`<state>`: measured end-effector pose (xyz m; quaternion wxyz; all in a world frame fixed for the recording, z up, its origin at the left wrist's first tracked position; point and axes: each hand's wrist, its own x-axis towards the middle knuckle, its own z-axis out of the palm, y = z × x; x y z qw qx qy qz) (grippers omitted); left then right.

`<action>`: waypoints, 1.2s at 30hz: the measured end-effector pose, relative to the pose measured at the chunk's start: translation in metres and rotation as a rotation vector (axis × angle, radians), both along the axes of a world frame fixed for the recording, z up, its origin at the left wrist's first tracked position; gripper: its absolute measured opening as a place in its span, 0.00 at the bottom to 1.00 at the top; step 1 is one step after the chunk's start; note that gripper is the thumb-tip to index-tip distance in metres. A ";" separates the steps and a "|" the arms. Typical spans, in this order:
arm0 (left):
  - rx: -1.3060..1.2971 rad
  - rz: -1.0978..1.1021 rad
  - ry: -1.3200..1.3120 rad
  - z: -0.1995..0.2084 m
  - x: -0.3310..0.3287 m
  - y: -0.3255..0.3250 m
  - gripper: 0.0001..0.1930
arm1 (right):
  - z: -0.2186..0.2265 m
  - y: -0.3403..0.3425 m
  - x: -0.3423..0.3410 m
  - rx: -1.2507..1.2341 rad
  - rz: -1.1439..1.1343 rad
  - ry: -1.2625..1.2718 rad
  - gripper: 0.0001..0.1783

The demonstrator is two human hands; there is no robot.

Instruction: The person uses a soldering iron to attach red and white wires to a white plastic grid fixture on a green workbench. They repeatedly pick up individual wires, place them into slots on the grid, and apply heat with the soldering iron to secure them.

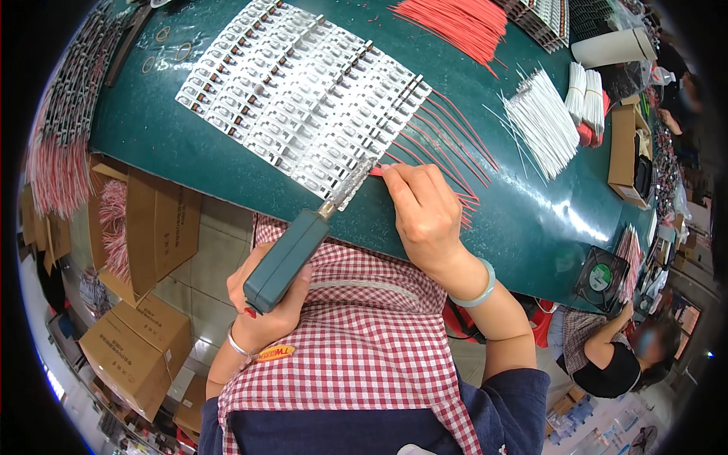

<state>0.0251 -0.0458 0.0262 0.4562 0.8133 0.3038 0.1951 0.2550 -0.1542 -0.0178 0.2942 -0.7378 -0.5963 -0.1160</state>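
Note:
My left hand [267, 292] is wrapped round the boxy green handle of a soldering iron [287, 258]. Its metal end lies over the near right corner of a large white panel [303, 98] made of many small white parts in rows. Beside that metal end, my right hand [425, 203] pinches a red wire [377, 171] against the panel's right edge; its fingertips partly hide the wire. Several more red wires [462, 136] stick out from the same edge further back and lie across the green table.
The green table [523, 227] holds a pile of red wires [455, 26], white wires [540, 125] and a small fan [601, 279]. Finished-looking wired strips [72, 114] hang at the left edge. Cardboard boxes [140, 349] stand below left. Another person [622, 349] sits at the right.

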 end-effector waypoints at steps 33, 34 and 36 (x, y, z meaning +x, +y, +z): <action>0.033 0.016 -0.054 -0.004 -0.017 -0.003 0.13 | 0.001 -0.002 -0.011 0.039 -0.007 0.021 0.17; 0.028 0.020 -0.046 -0.004 -0.018 -0.004 0.13 | 0.000 -0.003 -0.012 0.030 -0.013 0.032 0.17; 0.018 0.027 -0.032 -0.005 -0.019 -0.005 0.13 | 0.000 -0.003 -0.012 0.025 0.001 0.022 0.16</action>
